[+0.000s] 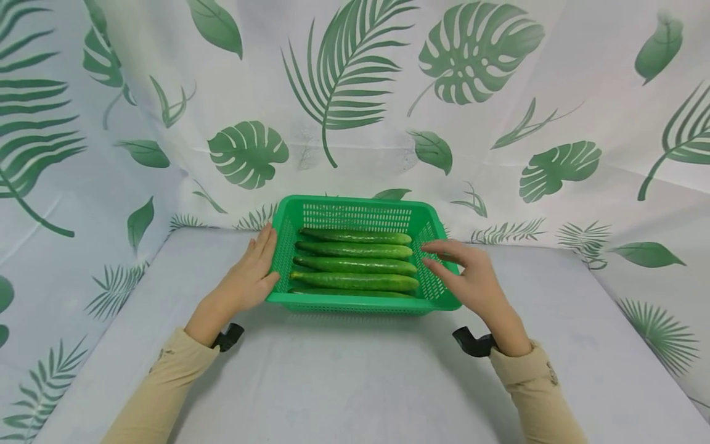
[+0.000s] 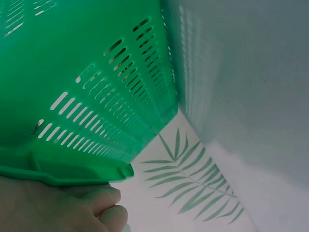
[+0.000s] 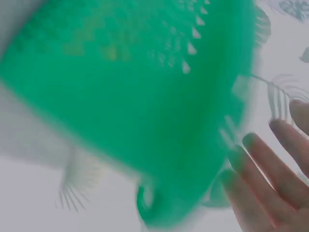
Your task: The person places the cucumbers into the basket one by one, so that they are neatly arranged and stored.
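A green plastic basket [image 1: 360, 301] with slotted walls stands on the table. Several cucumbers [image 1: 355, 265] lie side by side in it, the nearest partly hidden by the front rim. My left hand [image 1: 246, 277] lies along the basket's left rim with fingers straight; in the left wrist view its fingers [image 2: 104, 200] show right beneath the rim. Over the right rim is my right hand [image 1: 471, 277], its fingers extended toward the inside and thumb spread apart, nothing between them. The right wrist view shows those fingers [image 3: 275, 169] straight, beside the blurred basket [image 3: 106, 116].
A white cloth [image 1: 355, 376] covers the table. Behind and at both sides hang white curtains [image 1: 377, 154] printed with green leaves. Black wrist mounts [image 1: 474, 342] stick out inward from both wrists, above beige sleeves [image 1: 532, 382].
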The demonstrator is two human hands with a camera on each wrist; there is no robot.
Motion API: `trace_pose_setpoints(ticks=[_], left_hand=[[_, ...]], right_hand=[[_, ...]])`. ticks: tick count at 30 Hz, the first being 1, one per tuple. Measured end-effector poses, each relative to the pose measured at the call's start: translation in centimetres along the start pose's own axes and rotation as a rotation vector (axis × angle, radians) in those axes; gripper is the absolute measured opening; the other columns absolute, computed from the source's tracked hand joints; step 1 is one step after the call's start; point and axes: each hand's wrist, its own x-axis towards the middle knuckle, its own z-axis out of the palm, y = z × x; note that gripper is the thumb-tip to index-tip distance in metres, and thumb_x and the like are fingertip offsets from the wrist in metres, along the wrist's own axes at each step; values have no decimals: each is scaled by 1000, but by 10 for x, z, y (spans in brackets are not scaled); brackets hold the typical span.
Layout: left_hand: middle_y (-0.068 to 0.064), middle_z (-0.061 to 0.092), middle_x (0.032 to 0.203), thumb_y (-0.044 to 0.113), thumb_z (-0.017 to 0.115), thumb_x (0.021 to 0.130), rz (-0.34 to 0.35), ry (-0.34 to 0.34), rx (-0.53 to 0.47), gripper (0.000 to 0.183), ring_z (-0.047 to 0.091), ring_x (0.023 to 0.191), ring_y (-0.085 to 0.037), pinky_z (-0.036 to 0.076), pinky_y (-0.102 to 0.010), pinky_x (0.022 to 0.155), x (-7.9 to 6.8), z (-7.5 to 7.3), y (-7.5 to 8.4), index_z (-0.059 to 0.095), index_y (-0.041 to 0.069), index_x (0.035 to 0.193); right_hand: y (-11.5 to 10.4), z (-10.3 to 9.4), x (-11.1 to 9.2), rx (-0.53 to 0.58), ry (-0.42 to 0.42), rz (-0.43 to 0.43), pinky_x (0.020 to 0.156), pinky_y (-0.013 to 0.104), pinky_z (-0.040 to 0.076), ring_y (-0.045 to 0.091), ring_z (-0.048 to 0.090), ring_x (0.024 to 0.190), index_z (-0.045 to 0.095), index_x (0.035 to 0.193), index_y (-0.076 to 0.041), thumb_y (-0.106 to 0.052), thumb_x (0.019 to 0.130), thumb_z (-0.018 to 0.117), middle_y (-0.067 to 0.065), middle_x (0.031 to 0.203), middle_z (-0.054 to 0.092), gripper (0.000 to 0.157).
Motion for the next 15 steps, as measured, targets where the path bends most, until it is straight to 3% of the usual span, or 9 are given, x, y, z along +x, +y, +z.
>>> trace_pose_setpoints(ticks=[3,7,11,15], left_hand=[[-21,-13,163,14,42,97,-5,-2,-1,76,-7,150,-34,3,-53,120,0,0,0,-2,-10,154],[-22,-10,163,15,39,99,-14,-3,17,72,-5,151,-35,3,-52,121,0,-1,1,0,-9,155],[-23,-7,163,22,35,105,-15,24,76,66,-4,150,-37,3,-53,120,-1,-8,2,5,-5,157],[-25,-4,163,30,33,107,-43,77,150,64,-5,150,-39,1,-55,120,-4,-19,-3,8,1,159]], right_hand=[[-1,-19,1,-123,121,-70,102,27,46,31,61,118,70,121,-3,3,84,73,11,124,67,37],[4,-44,-3,-309,207,-62,110,50,37,38,47,133,59,137,-4,-5,88,71,17,144,52,51],[14,-63,-10,-478,189,10,115,64,18,42,31,142,44,149,-5,-26,95,62,20,155,36,61],[26,-73,-16,-597,64,141,116,65,1,43,18,147,29,157,-9,-38,100,53,20,161,22,68]])
